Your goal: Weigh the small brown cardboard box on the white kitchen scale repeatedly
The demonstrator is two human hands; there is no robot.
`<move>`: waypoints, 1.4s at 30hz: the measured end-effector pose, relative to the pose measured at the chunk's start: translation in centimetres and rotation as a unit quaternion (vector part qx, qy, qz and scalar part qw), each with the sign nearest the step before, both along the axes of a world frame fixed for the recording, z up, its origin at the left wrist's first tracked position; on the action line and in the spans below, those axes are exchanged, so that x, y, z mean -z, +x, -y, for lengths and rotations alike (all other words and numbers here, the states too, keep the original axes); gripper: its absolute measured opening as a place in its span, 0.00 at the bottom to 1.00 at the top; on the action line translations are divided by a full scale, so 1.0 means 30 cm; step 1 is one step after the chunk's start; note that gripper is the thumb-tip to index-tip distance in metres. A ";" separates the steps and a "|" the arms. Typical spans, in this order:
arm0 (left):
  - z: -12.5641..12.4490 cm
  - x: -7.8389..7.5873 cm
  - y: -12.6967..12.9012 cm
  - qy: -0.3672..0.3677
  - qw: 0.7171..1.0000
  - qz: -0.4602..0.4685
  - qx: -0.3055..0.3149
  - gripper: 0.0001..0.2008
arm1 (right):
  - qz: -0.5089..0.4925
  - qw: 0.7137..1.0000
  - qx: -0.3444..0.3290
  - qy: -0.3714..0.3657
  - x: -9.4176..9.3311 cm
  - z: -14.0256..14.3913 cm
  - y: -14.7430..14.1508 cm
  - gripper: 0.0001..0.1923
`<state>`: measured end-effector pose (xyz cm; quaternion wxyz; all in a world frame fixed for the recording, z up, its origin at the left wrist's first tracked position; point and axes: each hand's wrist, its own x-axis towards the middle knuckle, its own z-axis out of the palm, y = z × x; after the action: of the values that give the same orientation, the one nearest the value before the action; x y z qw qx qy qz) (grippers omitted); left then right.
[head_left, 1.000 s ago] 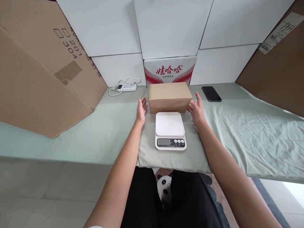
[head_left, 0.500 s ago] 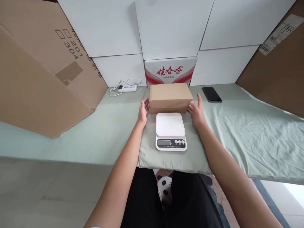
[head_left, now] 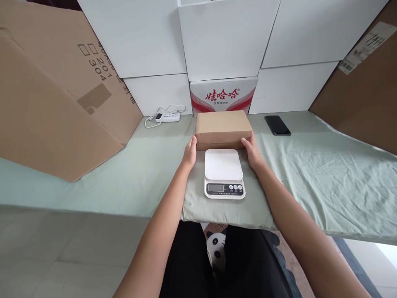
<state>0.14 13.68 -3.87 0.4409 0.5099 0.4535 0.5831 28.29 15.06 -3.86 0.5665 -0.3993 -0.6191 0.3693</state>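
Box (head_left: 223, 121) stands on the tabletop (head_left: 149, 174) between the fingers of both hands. The right hand (head_left: 252, 153) has its thumb on the front face and its fingers around the right end, gripping it. The left hand (head_left: 190, 153) is at the left end, its fingers mostly hidden; I cannot tell how far they are bent. Between the hands, nearer than the fingers, is the scale (head_left: 223, 164). Beyond the fingers is a red-lettered carton (head_left: 221, 98). Phone (head_left: 277, 125) and corded device (head_left: 169, 117) lie farther back, outside the right and left fingers respectively.
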 end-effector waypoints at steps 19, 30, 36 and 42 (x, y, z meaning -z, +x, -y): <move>0.053 -0.039 0.023 0.042 0.998 -0.042 0.002 0.43 | -0.033 0.999 0.007 -0.004 -0.059 0.043 -0.035 0.47; 0.266 -0.128 0.040 0.140 0.987 -0.070 -0.023 0.45 | 0.022 0.996 0.054 0.069 -0.127 0.241 -0.037 0.56; 0.474 -0.053 0.057 0.144 0.984 -0.108 -0.001 0.45 | 0.041 0.994 0.086 0.053 -0.043 0.430 0.021 0.52; 0.503 -0.034 0.063 0.138 0.986 -0.096 0.004 0.44 | 0.046 0.992 0.112 0.044 -0.002 0.450 0.025 0.54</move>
<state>2.04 -1.42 -2.84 0.3229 0.6211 0.4067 0.5870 29.03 1.56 -3.80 0.5920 -0.4576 -0.6114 0.2575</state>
